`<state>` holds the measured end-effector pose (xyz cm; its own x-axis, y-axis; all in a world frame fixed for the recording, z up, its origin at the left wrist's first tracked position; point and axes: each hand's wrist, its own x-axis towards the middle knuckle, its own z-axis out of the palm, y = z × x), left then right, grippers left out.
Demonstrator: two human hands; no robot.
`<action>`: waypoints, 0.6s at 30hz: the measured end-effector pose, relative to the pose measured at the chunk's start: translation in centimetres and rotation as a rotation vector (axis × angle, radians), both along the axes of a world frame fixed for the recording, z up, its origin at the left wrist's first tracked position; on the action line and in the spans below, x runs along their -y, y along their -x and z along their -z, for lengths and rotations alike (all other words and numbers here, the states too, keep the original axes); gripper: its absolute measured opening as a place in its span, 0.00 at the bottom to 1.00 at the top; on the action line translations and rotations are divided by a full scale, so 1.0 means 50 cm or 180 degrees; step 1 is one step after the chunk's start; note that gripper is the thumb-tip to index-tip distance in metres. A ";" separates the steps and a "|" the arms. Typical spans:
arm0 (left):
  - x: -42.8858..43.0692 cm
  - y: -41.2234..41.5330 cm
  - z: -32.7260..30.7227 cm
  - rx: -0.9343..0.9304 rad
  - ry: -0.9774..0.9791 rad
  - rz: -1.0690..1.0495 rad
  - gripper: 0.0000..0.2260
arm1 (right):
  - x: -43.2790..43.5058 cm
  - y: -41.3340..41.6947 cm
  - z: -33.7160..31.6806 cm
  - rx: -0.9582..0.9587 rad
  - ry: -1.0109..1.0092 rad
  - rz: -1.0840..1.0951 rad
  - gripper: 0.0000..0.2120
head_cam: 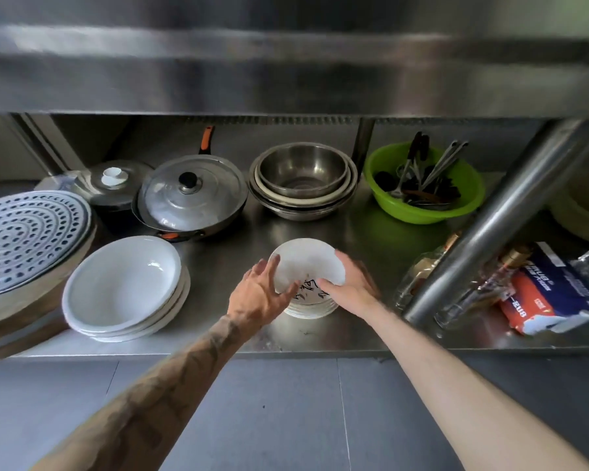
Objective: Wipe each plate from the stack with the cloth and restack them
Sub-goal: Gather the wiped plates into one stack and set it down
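Stack of plates (308, 305) sits front centre on the steel shelf (218, 266), between the big white bowls (123, 283) and a steel post (483, 219). Top plate (306, 263) is tilted toward the camera, lower edge at the stack. Right hand (351, 283) grips its right rim, thumb across the face. Left hand (259, 287) has fingers spread, fairly straight, against the left rim.

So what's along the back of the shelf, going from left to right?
Pot → lidded pan → steel bowls → green bowl with utensils in it.
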<state>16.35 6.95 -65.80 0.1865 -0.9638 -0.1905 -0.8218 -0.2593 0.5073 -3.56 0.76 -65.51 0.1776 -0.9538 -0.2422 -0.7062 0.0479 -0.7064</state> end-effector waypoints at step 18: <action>-0.368 0.081 -0.794 0.0595 -0.0549 0.0685 0.35 | -0.371 0.077 -0.781 -0.1198 -0.0457 -0.1139 0.39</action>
<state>12.30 25.38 -26.12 0.0292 -0.9414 -0.3361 -0.9418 -0.1386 0.3063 -7.39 19.30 -26.45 0.3612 -0.8023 -0.4752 -0.8992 -0.1648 -0.4053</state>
